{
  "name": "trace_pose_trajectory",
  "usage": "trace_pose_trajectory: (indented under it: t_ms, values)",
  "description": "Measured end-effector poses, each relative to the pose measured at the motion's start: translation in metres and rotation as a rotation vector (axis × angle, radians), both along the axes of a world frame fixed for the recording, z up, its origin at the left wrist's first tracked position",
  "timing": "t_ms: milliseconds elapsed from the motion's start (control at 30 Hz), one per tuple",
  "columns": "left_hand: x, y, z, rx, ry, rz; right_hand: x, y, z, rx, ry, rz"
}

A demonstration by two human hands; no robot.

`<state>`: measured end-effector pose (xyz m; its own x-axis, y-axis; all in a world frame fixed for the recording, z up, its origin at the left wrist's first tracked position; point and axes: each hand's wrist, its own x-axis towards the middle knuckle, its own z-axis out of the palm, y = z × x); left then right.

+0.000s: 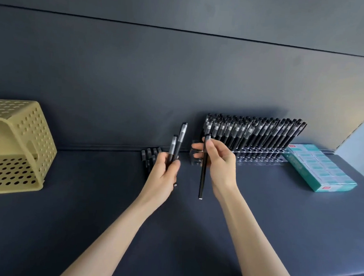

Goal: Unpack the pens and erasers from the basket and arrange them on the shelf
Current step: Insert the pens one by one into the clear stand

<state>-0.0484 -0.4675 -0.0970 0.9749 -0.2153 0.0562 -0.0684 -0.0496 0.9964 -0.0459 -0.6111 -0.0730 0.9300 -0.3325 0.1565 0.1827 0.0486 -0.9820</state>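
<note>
My left hand [164,175] grips two black pens [177,144] that point up and away. My right hand [218,161] pinches a single black pen [203,175] near its cap, with the pen hanging almost upright above the dark shelf [257,217]. Behind my right hand a clear rack [258,158] holds several black pens [256,131] leaning in rows against the back wall. A few loose black pens [149,155] lie on the shelf behind my left hand. The yellow perforated basket [16,147] lies tipped on its side at the far left.
A teal box of erasers [319,169] lies on the shelf to the right of the rack. A small clear holder [194,157] stands at the rack's left end, partly hidden by my right hand. The shelf's front edge runs along the lower right.
</note>
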Motion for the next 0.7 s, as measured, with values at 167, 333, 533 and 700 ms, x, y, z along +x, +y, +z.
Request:
trace_pose_trajectory:
  t_ms: [167, 333, 533, 700]
  values:
    - [-0.017, -0.064, 0.001, -0.049, -0.032, -0.009, -0.017, -0.059, 0.009, 0.106, -0.069, 0.095]
    - [-0.033, -0.138, 0.003, -0.056, 0.053, -0.008, -0.029, -0.13, 0.007, 0.207, -0.082, 0.141]
    - [-0.041, -0.186, -0.003, 0.005, 0.012, 0.116, -0.029, -0.178, 0.01, 0.173, -0.083, 0.233]
    - [-0.034, -0.2, -0.008, 0.022, -0.037, 0.193, -0.019, -0.196, 0.009, -0.144, -0.104, 0.144]
